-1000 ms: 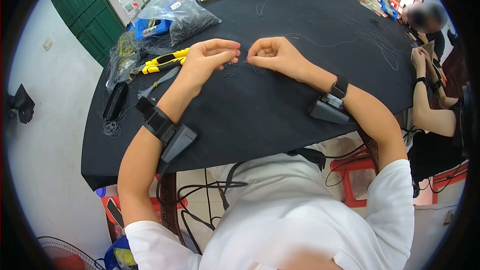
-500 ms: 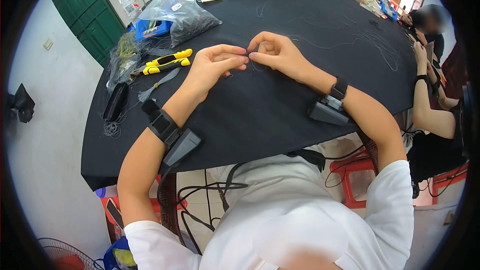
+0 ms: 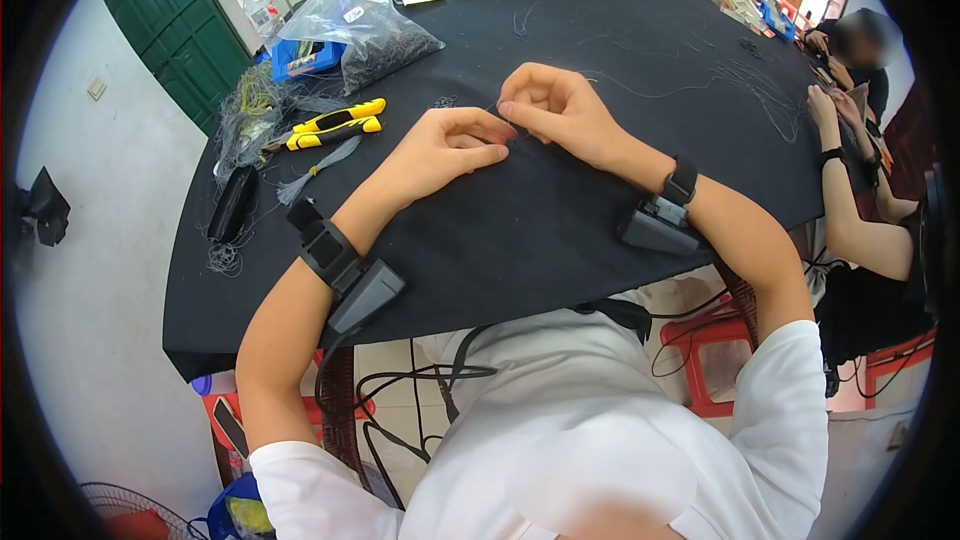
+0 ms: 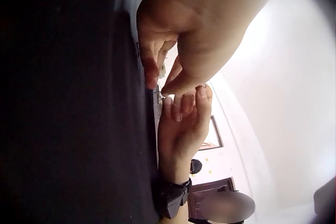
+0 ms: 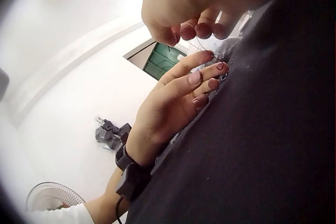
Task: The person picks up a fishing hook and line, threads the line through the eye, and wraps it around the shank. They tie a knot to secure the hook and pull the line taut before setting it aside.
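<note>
My two hands meet over the black table (image 3: 520,230). My left hand (image 3: 497,143) has curled fingers and pinches a tiny metal hook (image 4: 159,96) between thumb and forefinger. My right hand (image 3: 508,112), just beyond it, has curled fingers pinching a thin line (image 5: 202,45) that runs to the hook. In the left wrist view my left hand (image 4: 167,88) is above and my right hand (image 4: 181,124) is under it, fingertips touching. In the right wrist view my right hand (image 5: 190,30) hangs over my left hand (image 5: 202,77). A small dark cluster of hooks (image 3: 445,100) lies beyond my left hand.
A yellow utility knife (image 3: 333,123), a plastic bag of dark bits (image 3: 365,25), a blue packet (image 3: 300,58), a tangle of line (image 3: 245,105) and a black case (image 3: 232,202) lie on the left. Loose lines (image 3: 740,75) trail to the right, where another person (image 3: 850,140) works.
My hands closed the gap between them until the fingertips met, then my left hand drew back toward me, uncovering the small hook cluster on the table.
</note>
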`<action>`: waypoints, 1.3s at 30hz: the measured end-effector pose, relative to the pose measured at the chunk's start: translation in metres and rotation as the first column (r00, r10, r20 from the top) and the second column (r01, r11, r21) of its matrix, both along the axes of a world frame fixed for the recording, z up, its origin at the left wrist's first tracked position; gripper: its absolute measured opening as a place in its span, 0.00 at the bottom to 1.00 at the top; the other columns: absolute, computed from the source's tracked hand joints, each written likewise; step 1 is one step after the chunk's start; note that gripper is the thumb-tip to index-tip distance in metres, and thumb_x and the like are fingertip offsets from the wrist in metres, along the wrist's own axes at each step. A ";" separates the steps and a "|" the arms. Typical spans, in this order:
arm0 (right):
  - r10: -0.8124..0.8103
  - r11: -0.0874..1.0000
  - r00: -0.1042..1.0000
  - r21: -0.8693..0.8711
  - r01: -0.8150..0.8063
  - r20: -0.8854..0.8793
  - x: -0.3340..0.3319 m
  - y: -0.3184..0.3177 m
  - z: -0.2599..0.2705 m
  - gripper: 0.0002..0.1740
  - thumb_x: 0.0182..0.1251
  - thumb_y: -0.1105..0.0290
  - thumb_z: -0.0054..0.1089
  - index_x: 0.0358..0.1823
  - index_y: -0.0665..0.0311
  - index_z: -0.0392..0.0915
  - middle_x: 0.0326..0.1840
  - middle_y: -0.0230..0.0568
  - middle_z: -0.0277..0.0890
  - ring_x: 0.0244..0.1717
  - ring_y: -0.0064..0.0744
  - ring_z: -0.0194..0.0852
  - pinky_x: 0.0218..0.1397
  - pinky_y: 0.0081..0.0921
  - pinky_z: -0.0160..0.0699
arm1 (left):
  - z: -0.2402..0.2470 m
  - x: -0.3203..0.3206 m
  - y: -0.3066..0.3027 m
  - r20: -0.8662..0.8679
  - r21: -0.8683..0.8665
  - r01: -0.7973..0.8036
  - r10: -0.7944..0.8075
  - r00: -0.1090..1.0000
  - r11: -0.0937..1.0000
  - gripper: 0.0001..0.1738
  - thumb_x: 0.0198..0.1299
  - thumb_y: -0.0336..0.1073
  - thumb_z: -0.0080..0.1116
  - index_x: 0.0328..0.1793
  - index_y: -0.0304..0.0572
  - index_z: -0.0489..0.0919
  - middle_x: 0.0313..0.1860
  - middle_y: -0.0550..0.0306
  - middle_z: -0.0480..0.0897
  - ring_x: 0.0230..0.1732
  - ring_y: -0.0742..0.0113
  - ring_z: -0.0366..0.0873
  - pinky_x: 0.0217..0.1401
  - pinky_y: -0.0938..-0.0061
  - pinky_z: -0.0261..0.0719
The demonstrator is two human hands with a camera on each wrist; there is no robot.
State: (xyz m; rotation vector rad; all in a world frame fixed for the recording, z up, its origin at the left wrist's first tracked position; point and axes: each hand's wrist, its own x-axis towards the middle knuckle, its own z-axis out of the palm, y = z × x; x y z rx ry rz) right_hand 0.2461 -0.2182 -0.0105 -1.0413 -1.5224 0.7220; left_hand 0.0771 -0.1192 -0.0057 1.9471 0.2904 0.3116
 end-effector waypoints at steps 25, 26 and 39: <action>-0.220 0.975 0.971 -0.059 0.216 -0.090 0.002 0.002 0.000 0.07 0.60 0.69 0.58 0.34 0.65 0.74 0.21 0.23 0.70 0.22 0.09 0.62 0.25 0.10 0.59 | -0.005 0.000 0.006 0.098 -0.252 -0.156 0.185 0.978 0.955 0.16 0.56 0.35 0.60 0.49 0.35 0.78 0.44 0.54 0.81 0.43 0.74 0.78 0.42 0.85 0.71; -0.218 0.975 0.971 -0.054 0.213 -0.102 0.002 0.001 -0.003 0.07 0.60 0.69 0.58 0.34 0.65 0.74 0.22 0.23 0.70 0.22 0.09 0.62 0.25 0.10 0.59 | -0.006 0.000 0.005 0.106 -0.284 -0.157 0.193 0.975 0.946 0.17 0.56 0.34 0.60 0.50 0.35 0.77 0.44 0.54 0.81 0.44 0.74 0.78 0.43 0.85 0.71; -0.274 0.962 0.960 0.017 0.273 0.057 0.004 0.002 -0.004 0.08 0.57 0.67 0.60 0.34 0.64 0.77 0.24 0.26 0.73 0.25 0.11 0.66 0.29 0.12 0.63 | -0.002 -0.001 0.006 0.116 -0.270 -0.219 0.258 0.959 0.938 0.17 0.57 0.35 0.59 0.51 0.37 0.77 0.45 0.55 0.81 0.46 0.74 0.78 0.42 0.86 0.70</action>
